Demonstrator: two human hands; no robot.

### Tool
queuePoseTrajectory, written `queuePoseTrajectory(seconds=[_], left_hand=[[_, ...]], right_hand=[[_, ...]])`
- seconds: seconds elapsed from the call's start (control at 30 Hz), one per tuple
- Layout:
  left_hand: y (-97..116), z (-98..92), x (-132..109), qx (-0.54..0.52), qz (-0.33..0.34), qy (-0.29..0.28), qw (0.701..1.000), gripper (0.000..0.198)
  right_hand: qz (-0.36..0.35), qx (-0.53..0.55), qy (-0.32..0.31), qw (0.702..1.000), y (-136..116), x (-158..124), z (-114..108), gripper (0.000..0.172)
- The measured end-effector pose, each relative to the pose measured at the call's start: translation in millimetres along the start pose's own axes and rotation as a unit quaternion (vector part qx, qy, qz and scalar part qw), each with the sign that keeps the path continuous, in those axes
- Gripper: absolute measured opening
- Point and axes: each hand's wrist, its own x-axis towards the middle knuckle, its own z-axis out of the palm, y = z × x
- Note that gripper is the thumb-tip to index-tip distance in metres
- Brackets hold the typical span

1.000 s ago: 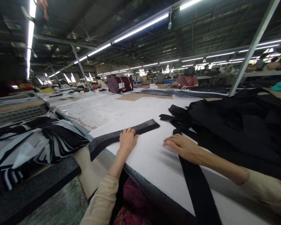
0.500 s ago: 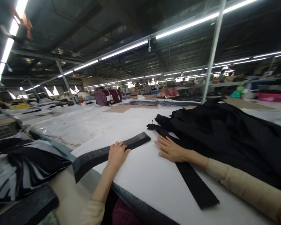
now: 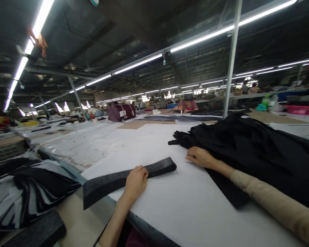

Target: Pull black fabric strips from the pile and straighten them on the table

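A dark grey and black fabric strip [image 3: 105, 185] lies across the table's near left edge, its left end hanging over. My left hand [image 3: 137, 178] is closed on the strip's middle, fingers curled over it. To the right, my right hand [image 3: 199, 157] rests at the edge of a large heap of black fabric [image 3: 249, 147], fingers bent; what they hold, if anything, is hidden. Below that forearm a black strip [image 3: 231, 190] extends from the heap onto the white table surface [image 3: 170, 209].
A striped pile of black and white pieces [image 3: 33, 188] is at the lower left. Farther back are a maroon bundle [image 3: 121, 112], a metal post [image 3: 232, 61], a pink basin [image 3: 302, 109] and a person [image 3: 189, 103] leaning over a table.
My right hand has shifted right and its fingers have bent. The black strip beneath it has moved right, towards the heap. My left hand and its strip appear slightly lower and farther right.
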Motion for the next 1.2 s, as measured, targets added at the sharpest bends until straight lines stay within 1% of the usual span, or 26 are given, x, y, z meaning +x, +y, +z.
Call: queuePoseTrajectory(seconds=[0.07,0.17,0.2,0.27,0.3,0.33,0.4,0.47,0.53,0.6,0.63,0.67,0.7,0.73,0.83,0.87,0.93,1.03,1.13,1.2], left_hand=[[7,0.9,-2,-0.005,-0.004,0.002,1.000,0.024],[18,0.1,-2,-0.007,0.003,0.004,1.000,0.024],[22,-0.7,-2,-0.003,0.011,0.009,1.000,0.026],[32,-2.3,0,0.014,0.037,0.021,0.999,0.036],[37,-2.6,1,0.021,0.049,0.024,0.998,0.039],[42,-2.4,3,0.022,0.059,0.019,0.998,0.038],[51,-0.3,7,0.005,0.064,-0.007,0.998,0.026],[58,3.9,13,-0.019,0.053,-0.032,0.998,0.015],[61,8.8,17,-0.035,0.029,-0.038,0.998,0.015],[59,12.9,21,-0.049,-0.013,-0.028,0.998,0.019],[56,14.5,23,-0.060,-0.039,-0.024,0.997,0.020],[53,15.7,25,-0.073,-0.064,-0.022,0.995,0.022],[50,16.6,26,-0.088,-0.086,-0.022,0.992,0.023],[47,17.2,27,-0.104,-0.104,-0.023,0.989,0.023],[41,18.1,30,-0.152,-0.133,-0.021,0.979,0.021],[40,18.4,30,-0.168,-0.141,-0.018,0.976,0.021],[39,19.0,31,-0.201,-0.158,-0.015,0.967,0.020],[37,19.8,31,-0.257,-0.179,-0.010,0.950,0.020],[32,20.4,32,-0.313,-0.190,-0.003,0.930,0.019],[29,21.0,32,-0.353,-0.195,0.003,0.915,0.017]], right_hand=[[-0.063,0.007,0.009,0.998,-22,4,-2,0.031],[-0.161,0.014,0.002,0.987,-52,9,1,0.038],[-0.179,0.012,-0.005,0.984,-59,11,3,0.037],[-0.193,0.006,-0.009,0.981,-68,12,9,0.028],[-0.189,0.012,-0.003,0.982,-70,13,12,0.024],[-0.178,0.026,0.009,0.984,-71,13,15,0.022],[-0.146,0.077,0.038,0.985,-71,14,17,0.022],[-0.106,0.135,0.073,0.982,-71,16,15,0.025],[-0.061,0.182,0.107,0.976,-73,17,9,0.028],[-0.019,0.222,0.143,0.964,-78,18,2,0.030],[-0.008,0.237,0.155,0.959,-81,18,-1,0.031],[-0.012,0.245,0.162,0.956,-85,18,-4,0.032],[-0.033,0.244,0.162,0.956,-89,17,-5,0.031],[-0.068,0.234,0.151,0.958,-93,16,-6,0.030],[-0.202,0.159,0.082,0.963,-103,12,-2,0.026],[-0.227,0.123,0.061,0.964,-105,10,1,0.025],[-0.230,0.055,0.028,0.971,-107,8,8,0.024],[-0.184,-0.014,0.015,0.983,-109,6,13,0.026],[-0.172,-0.038,0.062,0.982,-113,7,12,0.035],[-0.202,-0.022,0.083,0.976,-117,7,11,0.034]])
